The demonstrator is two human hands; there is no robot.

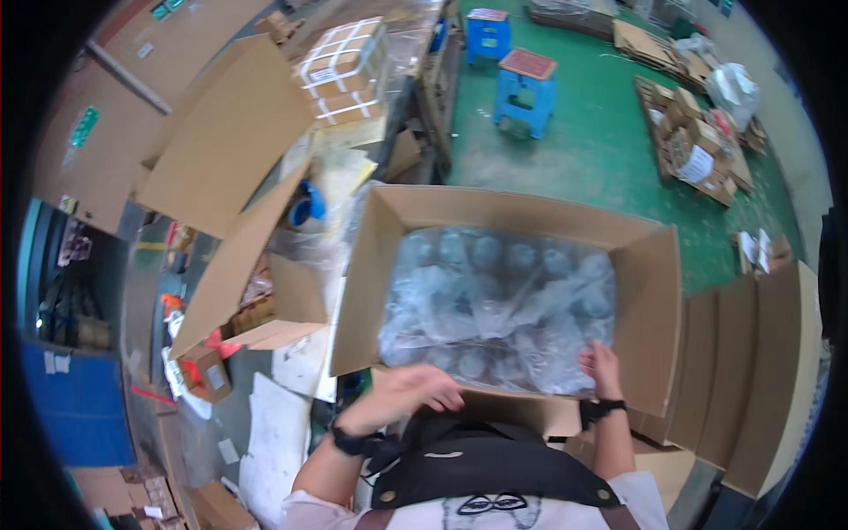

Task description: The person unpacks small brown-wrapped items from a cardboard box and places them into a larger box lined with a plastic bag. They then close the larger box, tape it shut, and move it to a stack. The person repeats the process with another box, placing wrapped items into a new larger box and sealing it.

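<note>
Right now, from the head camera looking down, my left hand (408, 391) lies with its fingers spread loosely over the near rim of the open cardboard box (649, 291), palm down, closed on nothing that I can see; whether the fingertips actually touch the cardboard I cannot tell. My right hand (601, 367) is over the near right corner of the same box, fingers bent down onto the clear plastic liner (499, 305) that fills its inside, pressing or pinching the film at its edge; a firm grip I cannot confirm. That liner is crumpled and shiny, and round shapes show dimly through it in rows, too blurred to name. Both my wrists carry dark bands, and a black harness sits on my chest just below the hands. Beyond my left hand, further to the left, a second open carton (252, 291) stands with its flaps (225, 132) up, and white sheets of paper (278, 433) lie below it, near my left forearm. To the right of my right hand, flat cardboard sheets (760, 371) lean in a stack. Far ahead of both hands, past the box, two blue plastic stools (526, 88) stand on the green floor (601, 150), with a pallet of small cartons (698, 141) off to their right.
</note>
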